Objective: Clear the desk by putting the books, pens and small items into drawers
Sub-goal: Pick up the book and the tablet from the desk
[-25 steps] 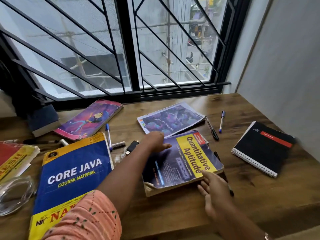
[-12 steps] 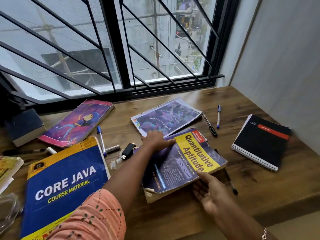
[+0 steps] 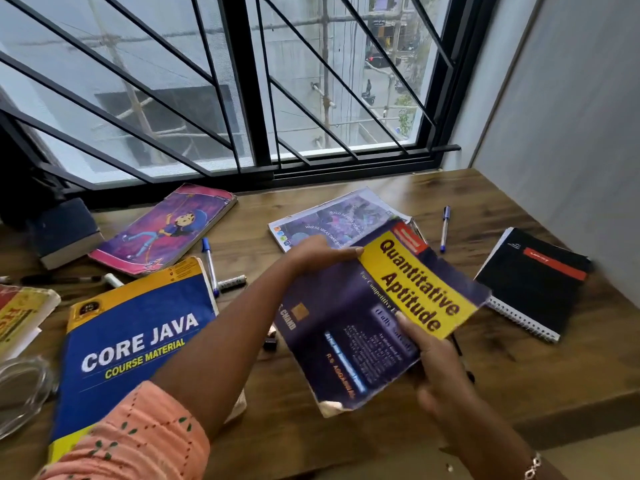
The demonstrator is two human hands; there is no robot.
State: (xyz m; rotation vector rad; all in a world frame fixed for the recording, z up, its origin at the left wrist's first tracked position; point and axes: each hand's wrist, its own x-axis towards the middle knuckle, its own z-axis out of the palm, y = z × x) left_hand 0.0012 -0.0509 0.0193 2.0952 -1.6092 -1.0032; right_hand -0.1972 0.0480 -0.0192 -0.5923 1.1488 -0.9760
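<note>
— Clearly lifted: the Quantitative Aptitude book tilts above the desk at centre frame, left hand clasping its upper edge, right hand pinching the lower right side, thumb on the yellow title band.

— How will it handle?

— Likely heavy, a thick paperback. Its worn, curling cover looks floppy, so gripping cover alone risks a tear; support under the spine and page block seems wiser.

— What remains?

— Core Java book at lower left, spiral notebook at right, blue pen near upper right. No drawer is in view.
</note>
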